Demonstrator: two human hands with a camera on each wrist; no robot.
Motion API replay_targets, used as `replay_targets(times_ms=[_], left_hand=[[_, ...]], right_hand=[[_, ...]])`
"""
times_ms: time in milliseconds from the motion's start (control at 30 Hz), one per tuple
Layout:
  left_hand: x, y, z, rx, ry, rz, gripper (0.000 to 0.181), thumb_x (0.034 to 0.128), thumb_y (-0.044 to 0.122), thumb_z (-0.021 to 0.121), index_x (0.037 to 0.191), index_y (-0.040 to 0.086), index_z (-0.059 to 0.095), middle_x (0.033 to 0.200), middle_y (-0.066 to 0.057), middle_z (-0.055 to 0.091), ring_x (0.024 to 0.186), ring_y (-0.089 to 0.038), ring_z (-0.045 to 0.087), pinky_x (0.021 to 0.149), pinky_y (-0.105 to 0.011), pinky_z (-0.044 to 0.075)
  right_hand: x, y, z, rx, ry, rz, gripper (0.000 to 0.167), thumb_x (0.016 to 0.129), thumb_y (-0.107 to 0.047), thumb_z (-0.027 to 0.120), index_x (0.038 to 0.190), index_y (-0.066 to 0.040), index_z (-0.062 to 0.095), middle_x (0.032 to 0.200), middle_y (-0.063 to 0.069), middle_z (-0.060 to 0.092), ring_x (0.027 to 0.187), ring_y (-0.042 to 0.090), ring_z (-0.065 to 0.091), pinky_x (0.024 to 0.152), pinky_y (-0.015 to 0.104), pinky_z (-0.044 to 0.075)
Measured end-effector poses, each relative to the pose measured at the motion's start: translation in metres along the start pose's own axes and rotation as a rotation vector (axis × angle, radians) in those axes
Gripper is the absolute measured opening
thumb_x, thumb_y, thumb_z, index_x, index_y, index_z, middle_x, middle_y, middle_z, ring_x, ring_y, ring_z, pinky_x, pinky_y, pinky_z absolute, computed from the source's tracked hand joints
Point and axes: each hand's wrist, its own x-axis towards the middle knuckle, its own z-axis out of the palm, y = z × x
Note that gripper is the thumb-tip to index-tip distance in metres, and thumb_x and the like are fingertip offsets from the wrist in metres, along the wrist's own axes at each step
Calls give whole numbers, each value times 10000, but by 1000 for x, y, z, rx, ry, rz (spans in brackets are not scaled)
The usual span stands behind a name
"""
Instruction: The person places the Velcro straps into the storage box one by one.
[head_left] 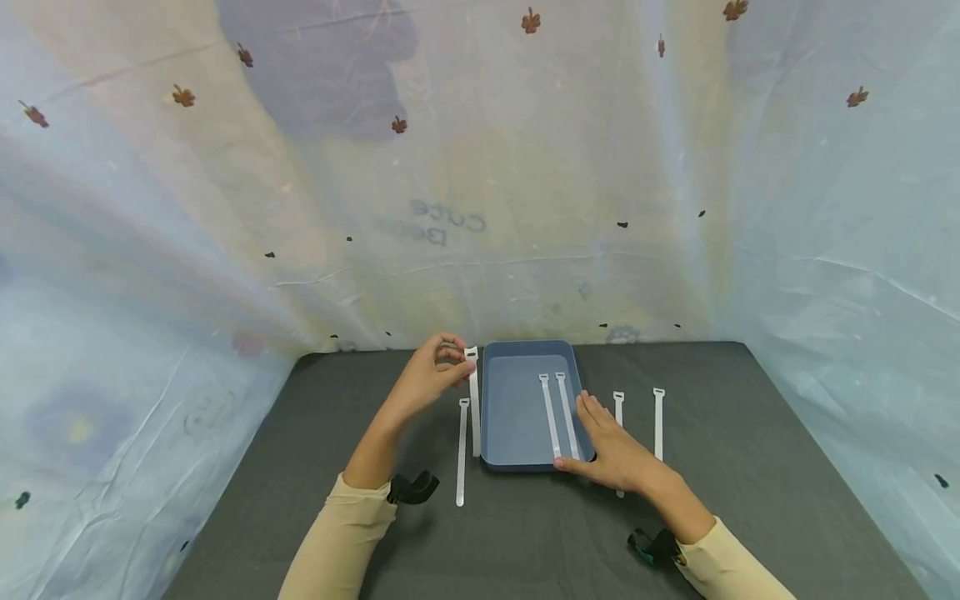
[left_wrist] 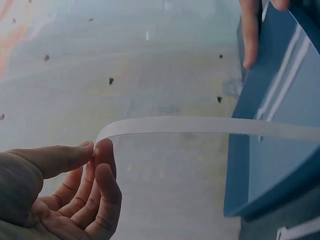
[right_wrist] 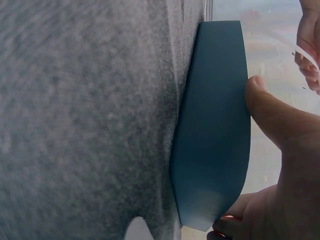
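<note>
A: Left hand (head_left: 431, 383), what is it doing?

B: Pinching one white strap (head_left: 475, 412) between thumb and forefinger near the slotted end, other fingers curving loosely. Strap is running down beside the tray's left rim, lower centre of the frame. In the left wrist view it is bending sharply at the pinch.

A: And the right hand (head_left: 615, 454)?

B: Spreading wide, fingers mostly straight, touching the blue-grey tray (head_left: 510, 400) at its lower right corner. Thumb is resting on the near rim. Not gripping any strap.

A: Other straps?

B: Two are lying side by side in the tray, an inner strap (head_left: 550, 417) and an outer strap (head_left: 567, 417). A loose strap (head_left: 461, 454) is lying left of the tray on dark cloth (head_left: 300, 442). Right of the tray, a half-hidden strap (head_left: 618, 407) is passing behind the right hand; a far-right strap (head_left: 658, 421) is lying beyond it.

A: Backdrop?

B: Patterned sheet (head_left: 510, 167), filling the upper frame.
</note>
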Motion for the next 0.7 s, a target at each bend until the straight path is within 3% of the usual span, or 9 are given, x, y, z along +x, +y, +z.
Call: replay_targets(times_ms=[267,400,700], left_hand=[[10,12,18,-48,-30,54,342,1049,146,732,1319,79,533,1140,-148,691,967,-413,740,817,-399,632],[15,10,31,-44,-54,78,329,1052,133,725,1312,69,533,1140,-152,694,954,-433,738,838,-454,635],[25,1,57,-51,-124,50,302,1059,151,718,1292,83,538,1152,-154,702,946,-363,748,811,-391,649]], right_hand=[[0,-1,0,2,-8,15,1221,935,-729,696,1689,49,133,1776,251,62,1632,466,105,1278,667,214],[1,-2,0,6,-2,18,1230,927,-734,702,1686,57,142,1772,263,76,1624,484,124,1268,680,226],[3,-1,0,-10,-21,38,1234,928,-758,678,1691,46,134,1777,252,63,1627,481,114,1272,670,230]])
